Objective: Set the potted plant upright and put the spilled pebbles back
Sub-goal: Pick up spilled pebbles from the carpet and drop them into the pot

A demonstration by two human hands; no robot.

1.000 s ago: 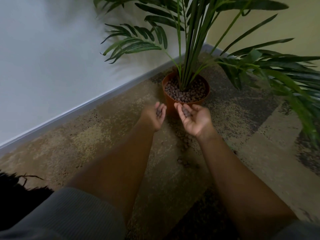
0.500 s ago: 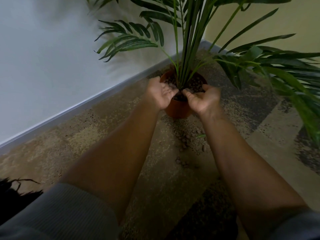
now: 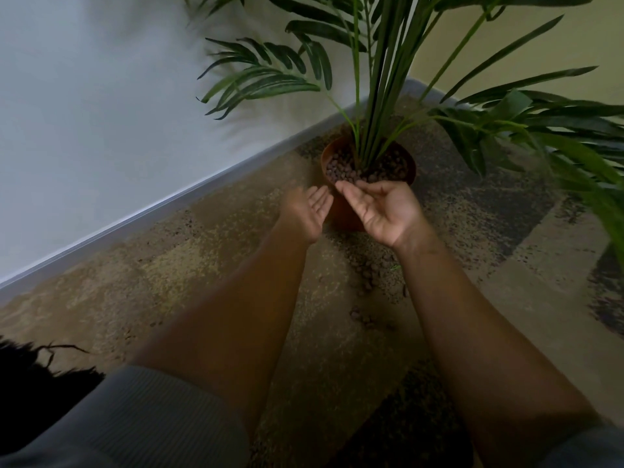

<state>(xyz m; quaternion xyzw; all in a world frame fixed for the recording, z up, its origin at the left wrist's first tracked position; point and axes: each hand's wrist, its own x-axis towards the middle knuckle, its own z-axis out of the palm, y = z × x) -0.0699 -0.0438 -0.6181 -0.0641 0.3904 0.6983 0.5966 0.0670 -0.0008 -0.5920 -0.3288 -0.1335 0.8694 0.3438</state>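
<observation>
Two walls meet in the corner at about one o'clock, a pale grey wall [image 3: 101, 113] on one side and a yellowish wall [image 3: 540, 35] on the other, with a grey skirting board [image 3: 169, 204] running along the bottom. Mottled brown and dark carpet [image 3: 202, 265] covers the floor. The potted plant [image 3: 381, 96] stands upright in that corner, its long green fronds spreading toward three o'clock and eleven o'clock. Its terracotta pot [image 3: 341, 211] is filled with brown pebbles [image 3: 341, 167] around the stems.

Both forearms reach out from six o'clock, grey sleeves [image 3: 135, 417] pushed up above the elbows. The right hand [image 3: 385, 211] is just in front of the pot's near rim, palm up, fingers loosely extended toward nine o'clock and holding nothing I can make out. The left hand [image 3: 309, 211] sits just beside it at nine o'clock, blurred, palm turned up, fingers straight, nothing visible in it.

Some spilled pebbles [image 3: 368, 278] lie on the carpet below the pot, between the forearms, with a few more stray pebbles [image 3: 363, 317] nearer six o'clock.
</observation>
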